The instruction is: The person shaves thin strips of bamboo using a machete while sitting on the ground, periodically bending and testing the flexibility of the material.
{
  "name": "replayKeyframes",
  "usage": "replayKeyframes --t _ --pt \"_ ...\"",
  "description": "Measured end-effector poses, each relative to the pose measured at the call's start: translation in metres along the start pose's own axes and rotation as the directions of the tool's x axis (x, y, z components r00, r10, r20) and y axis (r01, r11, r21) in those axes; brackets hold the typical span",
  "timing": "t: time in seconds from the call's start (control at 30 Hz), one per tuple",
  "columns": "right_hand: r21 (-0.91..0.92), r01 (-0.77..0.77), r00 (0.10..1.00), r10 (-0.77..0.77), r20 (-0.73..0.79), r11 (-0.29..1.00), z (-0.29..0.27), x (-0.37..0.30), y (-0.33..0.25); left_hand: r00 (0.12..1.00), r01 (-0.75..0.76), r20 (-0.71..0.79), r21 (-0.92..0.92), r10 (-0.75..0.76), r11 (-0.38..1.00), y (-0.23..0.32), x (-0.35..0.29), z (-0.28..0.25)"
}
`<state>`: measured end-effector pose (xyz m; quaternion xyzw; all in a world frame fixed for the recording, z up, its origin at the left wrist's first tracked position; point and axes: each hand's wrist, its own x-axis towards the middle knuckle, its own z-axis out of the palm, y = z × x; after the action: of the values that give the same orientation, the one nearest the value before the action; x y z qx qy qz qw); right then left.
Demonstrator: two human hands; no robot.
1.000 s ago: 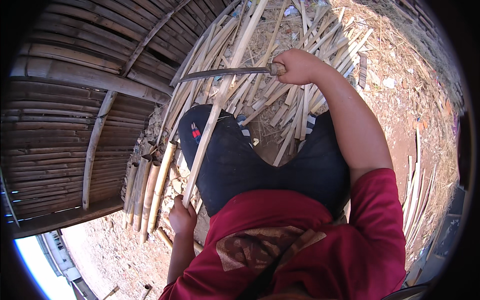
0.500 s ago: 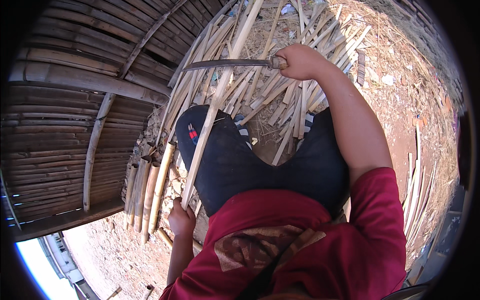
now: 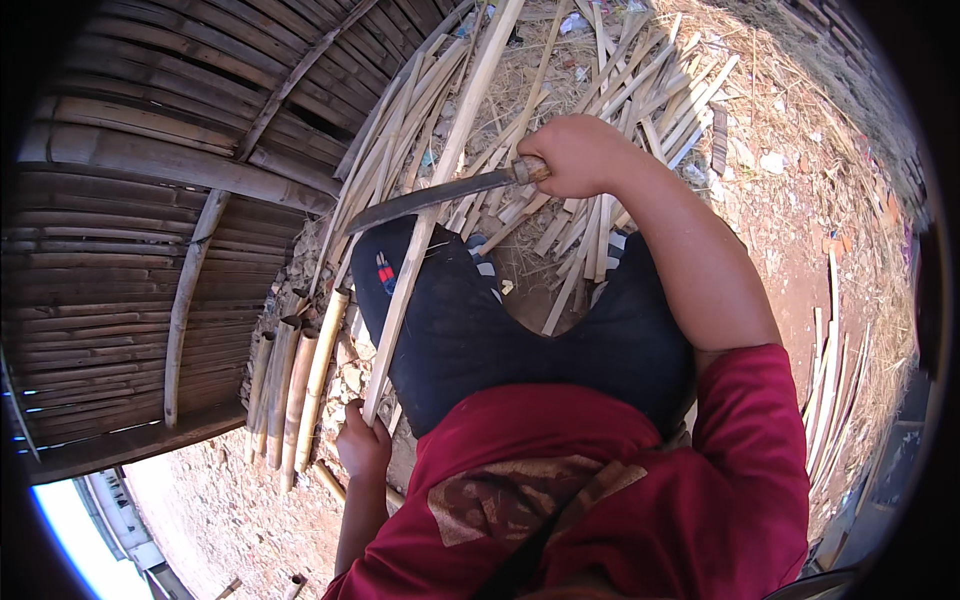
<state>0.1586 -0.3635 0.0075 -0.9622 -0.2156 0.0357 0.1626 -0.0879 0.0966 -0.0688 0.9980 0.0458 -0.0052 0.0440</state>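
A long pale bamboo strip (image 3: 400, 295) runs from beside my left hip over my left thigh and away past my knees. My left hand (image 3: 364, 440) is closed around its near end. In my right hand (image 3: 580, 155) is the wooden handle of a machete (image 3: 440, 197), gripped in a fist beyond my knees. Its long dark blade points left and lies across the strip just past my left knee. Whether the edge touches or bites into the strip cannot be made out. Dark trousers (image 3: 540, 360) cover my spread legs under the strip.
Many split bamboo strips (image 3: 585, 225) lie scattered on the ground beyond my feet. Several bamboo poles (image 3: 318, 385) lean at the left, near a slatted bamboo wall (image 3: 110, 260). More thin strips (image 3: 828, 370) lie at the far right on straw-strewn soil.
My right hand has come nearer and a little left. The machete blade has slid down along the strip toward my knee and now tilts, its tip lower. My left hand has barely moved.
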Motion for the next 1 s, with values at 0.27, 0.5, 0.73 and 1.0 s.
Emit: replayKeyframes --t 0.27,0.5,0.73,1.0 --pt "0.053 -0.123 0.985 0.129 -0.114 0.991 0.000 -0.008 0.022 0.999 -0.040 -0.024 -0.105 0.037 0.994 0.012 0.003 -0.005" --pt "-0.043 0.002 0.999 0.000 0.048 0.999 -0.006 -0.010 -0.007 0.960 0.059 0.269 -0.462 0.076 0.885 0.000 0.009 -0.017" --pt "-0.061 -0.015 1.000 0.016 0.011 0.998 -0.003 -0.004 -0.003 0.735 0.466 0.676 -0.560 0.054 0.685 0.017 0.011 -0.038" --pt "0.029 0.073 0.995 -0.070 -0.069 0.997 0.009 -0.001 0.003 0.941 0.165 0.336 -0.579 0.048 0.799 0.013 0.000 -0.020"
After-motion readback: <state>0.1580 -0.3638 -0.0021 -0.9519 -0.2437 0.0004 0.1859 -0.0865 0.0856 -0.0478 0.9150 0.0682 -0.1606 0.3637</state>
